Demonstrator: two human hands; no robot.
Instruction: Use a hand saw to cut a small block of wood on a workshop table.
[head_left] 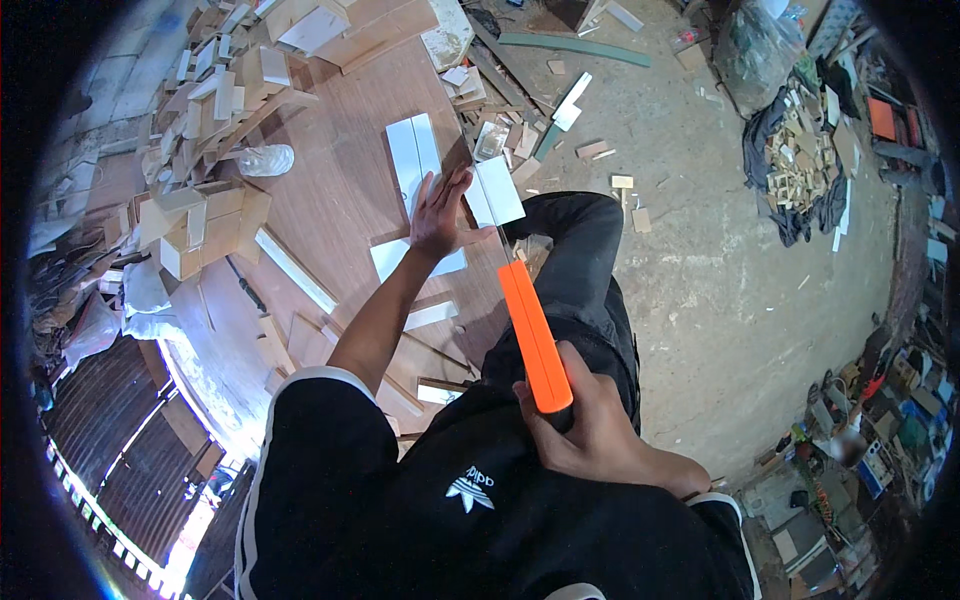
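Note:
My right hand (590,415) is wrapped round the orange handle of a handsaw (532,335), close in front of my body. Its thin blade shows nearly edge-on, running forward to a white-faced board (495,192) at the table's right edge. My left hand (440,215) lies by that board's near left side, fingers stretched forward and thumb out toward the blade. Whether the teeth touch the board cannot be made out. Beyond my left fingers lies another white board (408,150) with a line along it. A further white piece (390,262) sits partly under my left wrist.
Wooden box-like pieces (215,225) and offcuts crowd the left of the brown table (340,130). Wood strips (295,270) lie nearer me. My bent leg (575,240) is beside the table edge. Scraps litter the concrete floor (720,330), with an offcut heap (800,150) far right.

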